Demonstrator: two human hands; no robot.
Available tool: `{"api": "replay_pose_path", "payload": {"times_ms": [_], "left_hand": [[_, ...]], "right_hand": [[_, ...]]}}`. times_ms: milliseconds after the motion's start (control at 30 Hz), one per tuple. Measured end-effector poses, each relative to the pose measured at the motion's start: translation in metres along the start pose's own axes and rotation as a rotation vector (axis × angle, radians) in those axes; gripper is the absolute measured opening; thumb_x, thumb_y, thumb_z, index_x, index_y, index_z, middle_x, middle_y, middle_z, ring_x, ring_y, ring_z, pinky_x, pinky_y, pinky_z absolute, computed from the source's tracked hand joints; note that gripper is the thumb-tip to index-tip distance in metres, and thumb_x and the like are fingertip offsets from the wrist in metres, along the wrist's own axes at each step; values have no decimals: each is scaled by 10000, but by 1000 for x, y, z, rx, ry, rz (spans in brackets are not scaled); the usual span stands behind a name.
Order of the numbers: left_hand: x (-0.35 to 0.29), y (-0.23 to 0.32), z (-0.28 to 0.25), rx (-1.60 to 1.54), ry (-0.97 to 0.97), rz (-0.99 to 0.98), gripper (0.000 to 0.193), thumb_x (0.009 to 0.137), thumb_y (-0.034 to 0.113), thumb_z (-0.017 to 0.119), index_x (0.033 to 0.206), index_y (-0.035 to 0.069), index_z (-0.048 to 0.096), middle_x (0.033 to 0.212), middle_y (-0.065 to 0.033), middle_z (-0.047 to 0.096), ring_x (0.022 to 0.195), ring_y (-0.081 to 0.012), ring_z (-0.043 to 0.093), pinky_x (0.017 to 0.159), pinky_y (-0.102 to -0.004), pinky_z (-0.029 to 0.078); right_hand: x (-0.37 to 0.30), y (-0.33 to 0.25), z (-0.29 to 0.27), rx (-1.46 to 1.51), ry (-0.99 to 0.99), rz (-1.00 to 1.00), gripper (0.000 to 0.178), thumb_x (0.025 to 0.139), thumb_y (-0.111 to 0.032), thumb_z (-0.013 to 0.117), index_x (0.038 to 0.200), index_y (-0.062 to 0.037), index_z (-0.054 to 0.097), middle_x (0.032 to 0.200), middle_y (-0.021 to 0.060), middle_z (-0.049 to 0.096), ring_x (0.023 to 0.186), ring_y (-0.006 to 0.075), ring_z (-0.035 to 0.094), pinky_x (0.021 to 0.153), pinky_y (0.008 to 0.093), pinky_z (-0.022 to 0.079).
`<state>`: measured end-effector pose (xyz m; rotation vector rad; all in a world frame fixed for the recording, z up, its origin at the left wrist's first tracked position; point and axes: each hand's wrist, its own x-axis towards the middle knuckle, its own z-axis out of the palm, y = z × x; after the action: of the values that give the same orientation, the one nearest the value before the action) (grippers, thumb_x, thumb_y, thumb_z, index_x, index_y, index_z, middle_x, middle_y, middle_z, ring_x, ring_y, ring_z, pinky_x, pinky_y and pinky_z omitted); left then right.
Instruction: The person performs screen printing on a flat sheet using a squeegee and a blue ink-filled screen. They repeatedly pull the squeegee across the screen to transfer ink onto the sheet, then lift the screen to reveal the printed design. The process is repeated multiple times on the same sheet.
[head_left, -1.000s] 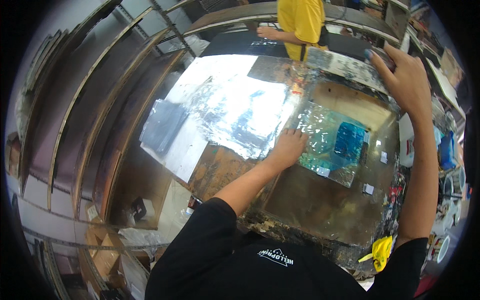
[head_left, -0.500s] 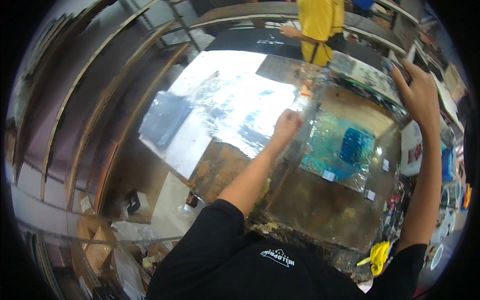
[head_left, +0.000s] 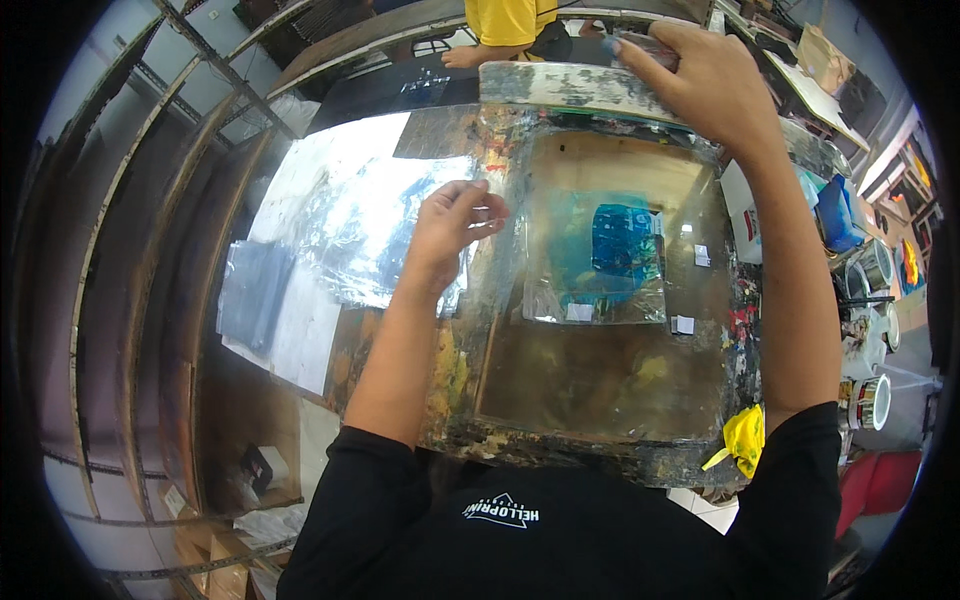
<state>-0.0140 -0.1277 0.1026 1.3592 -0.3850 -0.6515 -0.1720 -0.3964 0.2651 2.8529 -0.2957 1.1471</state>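
My left hand [head_left: 447,228] hovers by the right edge of a shiny clear plastic sheet [head_left: 365,205] lying over white paper. Its thumb and fingers are loosely curled and apart, with nothing visible in them. Raised at the far right, my right hand [head_left: 705,85] has its fingers bent around something mostly hidden; the thumb tip looks blue. Below that hand runs a pale, paint-smeared board [head_left: 540,88]. Between my arms, a clear plastic bag [head_left: 545,300] with a teal and bright blue patch [head_left: 622,240] lies on a glossy brown panel [head_left: 590,385].
Stacked clear bags [head_left: 255,295] lie on the left of the paper. A crumpled yellow thing [head_left: 743,440] hangs at the table's near right edge. Paint tubs [head_left: 868,400] stand at right, wooden racks [head_left: 135,300] at left. A person in yellow [head_left: 500,22] is across the table.
My view has shifted right, so the table sits further left in it. My left hand's fist has loosened, its fingers now apart. My right hand stays raised by the pale board.
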Motion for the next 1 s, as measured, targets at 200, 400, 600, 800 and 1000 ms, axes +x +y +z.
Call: {"api": "replay_pose_path", "payload": {"times_ms": [200,400,600,800,1000], "left_hand": [[-56,87,2,-361,107,121,183,1060,172,651,1116,4,608,1183,-216,702,1138,-354,709,1030,-513,608],[-112,147,38,-846,-205,308,230,1107,126,541,1247,-45,475,1311,-250,588,1353,-404,558,1236,-618,422],[-111,164,75,-981,56,463,271,1131,110,463,1306,-12,297,1397,-252,353,1481,-425,347,1275,-692,279],[-76,176,61,-946,343,552,487,1154,236,414,1530,26,187,1430,-224,339,1491,-395,331,1278,-690,214],[-32,177,29,-877,579,533,584,1158,299,352,1651,106,104,1589,-202,279,1553,-354,286,1284,-673,152]], "right_hand": [[-2,6,5,-15,2,44,634,992,-599,570,899,8,728,843,212,718,850,424,690,835,510,515],[3,9,10,-28,90,-3,677,991,-654,550,944,-17,775,841,185,749,856,363,722,887,505,499],[3,10,2,-28,-79,47,638,992,-580,567,1133,10,764,989,198,765,984,373,703,934,463,461],[2,9,1,-11,-90,50,640,990,-581,571,1110,18,764,979,205,763,964,387,703,952,472,475],[4,8,3,-36,-42,54,642,995,-593,578,1080,12,772,934,209,760,938,392,707,947,493,496]]}}
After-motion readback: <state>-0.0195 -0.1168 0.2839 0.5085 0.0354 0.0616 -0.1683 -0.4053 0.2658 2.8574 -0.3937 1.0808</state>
